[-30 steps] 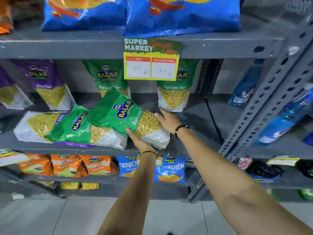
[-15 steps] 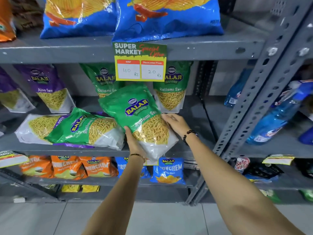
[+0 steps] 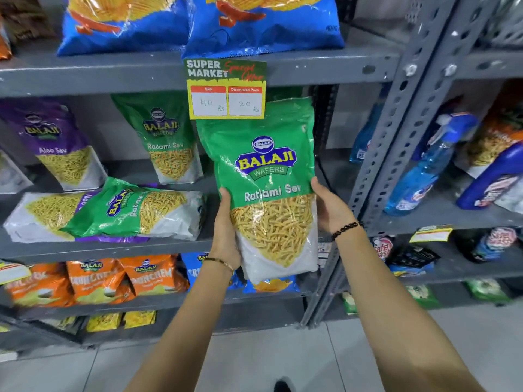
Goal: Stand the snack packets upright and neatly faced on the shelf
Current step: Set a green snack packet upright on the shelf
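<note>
Both hands clasp upright green sev packet [image 3: 266, 176]: left hand [image 3: 225, 233], right hand [image 3: 331, 210] at sides.

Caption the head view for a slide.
Both hands, left hand and right hand, hold a green Ratlami Sev packet upright before the grey metal shelf.

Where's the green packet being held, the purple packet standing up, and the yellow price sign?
held green packet [image 3: 266, 162], head view, on its Balaji logo
purple packet [image 3: 45, 128], head view, on its logo
yellow price sign [image 3: 226, 89], head view, on its middle
</note>
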`<state>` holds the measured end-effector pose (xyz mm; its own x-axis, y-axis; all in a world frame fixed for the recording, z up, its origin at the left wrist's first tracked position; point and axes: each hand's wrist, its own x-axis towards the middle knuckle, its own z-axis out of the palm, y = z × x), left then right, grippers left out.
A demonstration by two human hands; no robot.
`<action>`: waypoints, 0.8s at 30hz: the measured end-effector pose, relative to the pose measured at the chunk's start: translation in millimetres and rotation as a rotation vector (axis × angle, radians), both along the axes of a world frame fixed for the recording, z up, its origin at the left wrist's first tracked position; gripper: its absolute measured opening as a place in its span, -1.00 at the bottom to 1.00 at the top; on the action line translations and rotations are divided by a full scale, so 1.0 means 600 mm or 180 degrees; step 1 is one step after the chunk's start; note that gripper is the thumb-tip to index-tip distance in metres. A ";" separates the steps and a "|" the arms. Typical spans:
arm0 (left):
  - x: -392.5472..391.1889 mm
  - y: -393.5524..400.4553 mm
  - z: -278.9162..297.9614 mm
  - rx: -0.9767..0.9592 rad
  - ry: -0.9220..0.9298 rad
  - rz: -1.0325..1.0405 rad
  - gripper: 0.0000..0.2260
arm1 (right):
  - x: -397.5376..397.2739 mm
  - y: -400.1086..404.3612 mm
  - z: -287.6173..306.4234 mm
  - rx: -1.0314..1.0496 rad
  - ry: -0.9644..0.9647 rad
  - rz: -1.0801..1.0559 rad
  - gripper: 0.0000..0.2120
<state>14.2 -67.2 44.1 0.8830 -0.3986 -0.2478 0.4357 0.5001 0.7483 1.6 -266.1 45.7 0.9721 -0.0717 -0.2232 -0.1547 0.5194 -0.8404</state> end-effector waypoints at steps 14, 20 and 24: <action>0.034 -0.011 -0.009 0.0061 -0.0101 -0.0228 -0.49 | 0.019 -0.022 0.004 0.0028 -0.0490 0.0362 -0.50; 0.112 -0.048 -0.028 0.0853 -0.0270 0.0079 -0.61 | 0.069 -0.033 -0.007 -0.0190 -0.0170 -0.0420 -0.72; 0.173 -0.071 -0.029 0.1112 -0.0694 0.0090 -0.68 | 0.107 -0.037 -0.004 -0.0661 -0.0258 -0.0824 -0.81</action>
<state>118.1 -109.6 26.6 0.9392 -0.2986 -0.1697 0.2378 0.2090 0.9486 65.6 -288.4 43.5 0.9297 -0.3543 -0.1008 0.0315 0.3492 -0.9365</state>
